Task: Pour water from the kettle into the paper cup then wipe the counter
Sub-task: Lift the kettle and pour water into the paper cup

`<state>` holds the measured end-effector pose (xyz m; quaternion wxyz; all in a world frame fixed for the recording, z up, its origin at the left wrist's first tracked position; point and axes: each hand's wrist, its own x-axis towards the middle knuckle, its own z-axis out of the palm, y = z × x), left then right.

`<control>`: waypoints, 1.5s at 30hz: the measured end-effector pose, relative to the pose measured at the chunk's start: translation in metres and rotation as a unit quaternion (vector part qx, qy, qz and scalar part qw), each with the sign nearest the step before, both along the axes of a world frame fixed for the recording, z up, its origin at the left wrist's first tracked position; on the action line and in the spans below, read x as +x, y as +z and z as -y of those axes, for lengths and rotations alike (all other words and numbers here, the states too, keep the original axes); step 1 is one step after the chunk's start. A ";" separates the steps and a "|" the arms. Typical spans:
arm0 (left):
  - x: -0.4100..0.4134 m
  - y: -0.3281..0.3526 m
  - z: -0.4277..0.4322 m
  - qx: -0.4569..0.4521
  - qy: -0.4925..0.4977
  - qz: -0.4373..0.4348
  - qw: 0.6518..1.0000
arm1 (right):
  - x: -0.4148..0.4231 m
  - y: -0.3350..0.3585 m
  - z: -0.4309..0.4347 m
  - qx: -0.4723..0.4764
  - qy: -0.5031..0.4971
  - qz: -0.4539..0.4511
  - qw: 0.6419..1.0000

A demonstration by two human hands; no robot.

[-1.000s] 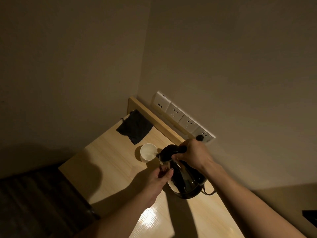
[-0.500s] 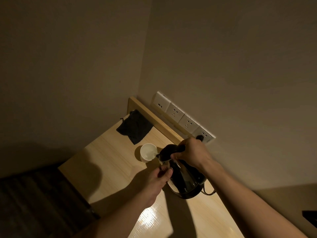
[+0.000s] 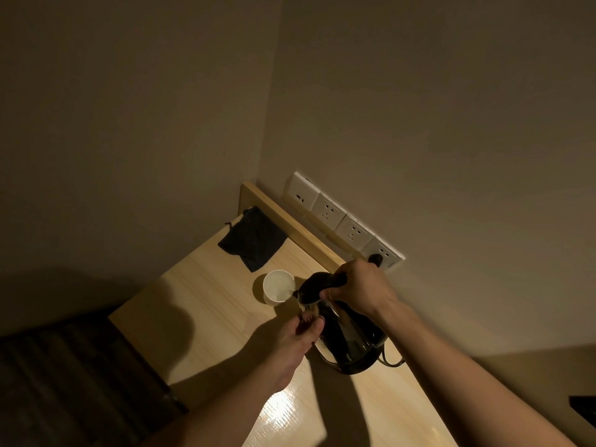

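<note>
Tilting item: kettle [image 3: 342,337], dark, spout leaning toward paper cup [image 3: 279,287], just beside its rim.
Right hand [image 3: 358,287]: fingers wrapped round kettle handle.
Left hand [image 3: 292,343]: fingers pinched against kettle's front side.
Paper cup: upright on bench [image 3: 206,304].
Dark cloth [image 3: 253,238]: on bench beyond cup, near wall sockets [image 3: 342,225].

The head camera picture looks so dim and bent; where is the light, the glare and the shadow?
Head view: dim, warm light; one glare patch on the counter near the bottom edge. Head view: both arms cast broad shadows across the wood, and the kettle and dark cloth lose detail. Head view: wide-angle bending slants the walls and the socket strip.
</note>
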<state>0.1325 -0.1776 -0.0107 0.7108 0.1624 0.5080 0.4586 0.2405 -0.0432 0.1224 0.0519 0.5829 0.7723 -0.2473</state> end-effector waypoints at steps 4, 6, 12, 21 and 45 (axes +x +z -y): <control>-0.001 -0.001 0.000 -0.005 -0.016 -0.030 0.999 | 0.003 -0.003 0.001 0.003 0.002 -0.008 1.000; -0.003 0.005 -0.001 -0.006 -0.023 -0.051 0.998 | 0.007 -0.005 0.003 0.011 0.003 -0.017 1.000; -0.005 0.012 -0.007 0.016 -0.023 -0.097 0.995 | 0.035 -0.013 0.018 0.003 -0.028 -0.123 0.992; 0.009 0.045 -0.014 0.107 -0.066 -0.278 0.952 | 0.093 -0.033 0.051 0.019 -0.148 -0.336 0.930; 0.072 -0.001 -0.024 0.208 -0.086 -0.401 0.888 | 0.172 -0.082 0.072 0.042 -0.209 -0.434 0.875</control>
